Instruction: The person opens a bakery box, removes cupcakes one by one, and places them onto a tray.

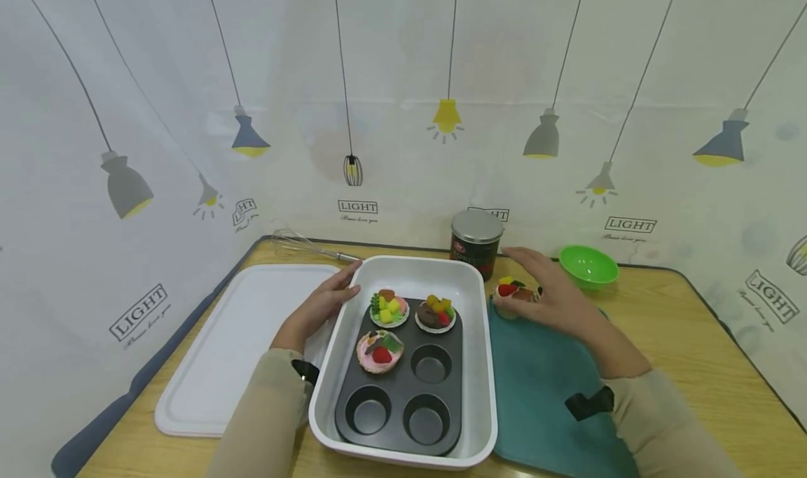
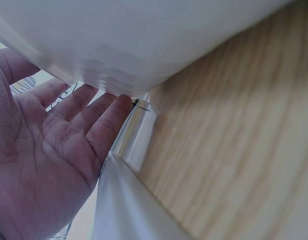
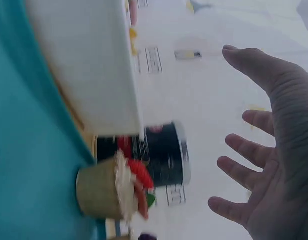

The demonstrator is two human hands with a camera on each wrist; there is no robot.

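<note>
My left hand (image 1: pixel 318 310) rests at the left wall of a white rectangular tub (image 1: pixel 488 394); in the left wrist view its fingers extend along the outer wall. Inside the tub lies a dark muffin tin (image 1: pixel 398 401), its far cups and one middle cup filled with decorated toy cupcakes, including a pink-topped cupcake (image 1: pixel 372 355). On the right, my right hand (image 1: pixel 557 303) hovers by another cupcake (image 1: pixel 507 292) with a strawberry on top, standing on a teal mat (image 1: pixel 536 387). The right wrist view has this hand spread, apart from that cupcake (image 3: pixel 99 192).
Left of the tub lies a white board (image 1: pixel 233 338), with a whisk (image 1: pixel 315 248) behind. A dark can with a silver lid (image 1: pixel 477 243) stands at the back. Further right is a green bowl (image 1: pixel 589 268). A lamp-printed curtain (image 1: pixel 403 127) backs the wooden table (image 1: pixel 700 366).
</note>
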